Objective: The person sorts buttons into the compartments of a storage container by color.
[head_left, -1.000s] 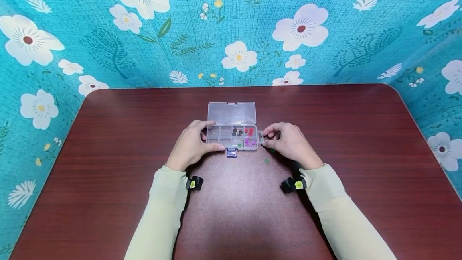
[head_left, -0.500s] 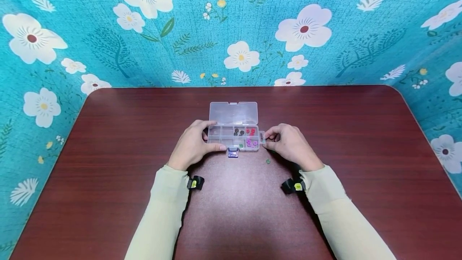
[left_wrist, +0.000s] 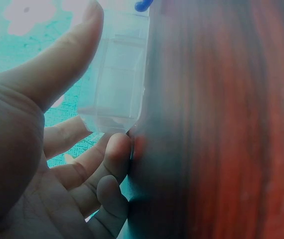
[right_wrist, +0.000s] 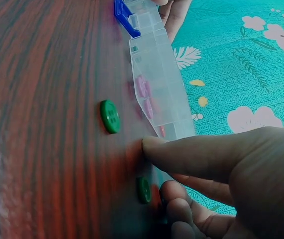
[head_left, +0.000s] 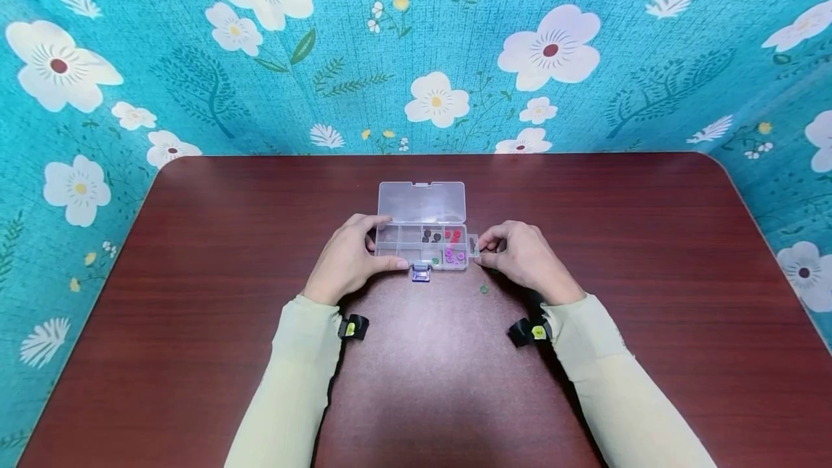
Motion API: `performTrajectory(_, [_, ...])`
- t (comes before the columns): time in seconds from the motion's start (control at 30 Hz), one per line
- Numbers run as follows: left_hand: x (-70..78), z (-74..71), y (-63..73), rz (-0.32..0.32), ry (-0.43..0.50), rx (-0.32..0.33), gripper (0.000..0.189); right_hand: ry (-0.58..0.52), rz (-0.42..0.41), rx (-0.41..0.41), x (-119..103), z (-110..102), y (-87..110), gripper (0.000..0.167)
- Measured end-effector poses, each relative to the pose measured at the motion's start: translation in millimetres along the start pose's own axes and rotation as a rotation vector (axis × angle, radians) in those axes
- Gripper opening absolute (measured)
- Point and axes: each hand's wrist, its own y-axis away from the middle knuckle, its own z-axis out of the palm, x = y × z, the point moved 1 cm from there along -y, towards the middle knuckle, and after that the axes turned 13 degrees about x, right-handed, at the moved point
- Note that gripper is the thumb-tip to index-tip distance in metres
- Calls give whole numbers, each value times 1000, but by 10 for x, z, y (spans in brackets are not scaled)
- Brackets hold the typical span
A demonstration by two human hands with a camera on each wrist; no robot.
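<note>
A clear plastic compartment box [head_left: 409,255] lies on the table with its lid [head_left: 422,202] raised at the back. My left hand [head_left: 344,258] grips its left end, thumb along the front and index finger at the rear corner. At the opposite end, the curled fingers and thumb of my right hand [head_left: 520,258] hold the hanging tab [head_left: 474,245]; the exact contact is partly hidden. Brown buttons [head_left: 432,237], red buttons [head_left: 453,235], purple buttons [head_left: 453,256] and a green button [head_left: 435,261] sit in separate compartments.
Two loose green buttons lie on the table by my right hand: one green button [right_wrist: 110,116] in front of the box, another green button [right_wrist: 143,190] under the fingers. A blue latch [head_left: 421,274] juts from the box front. Behind the dark wooden table [head_left: 260,193] hangs a floral cloth [head_left: 364,56].
</note>
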Motion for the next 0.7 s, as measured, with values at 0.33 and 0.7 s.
performTrajectory(0.33, [4,3,-15,15,-1,4,81,-1,-1,-10,23,-9,-23,5])
performTrajectory(0.7, [4,6,-10,1,-10,2,82,26,-2,-38,14,-7,-52,5])
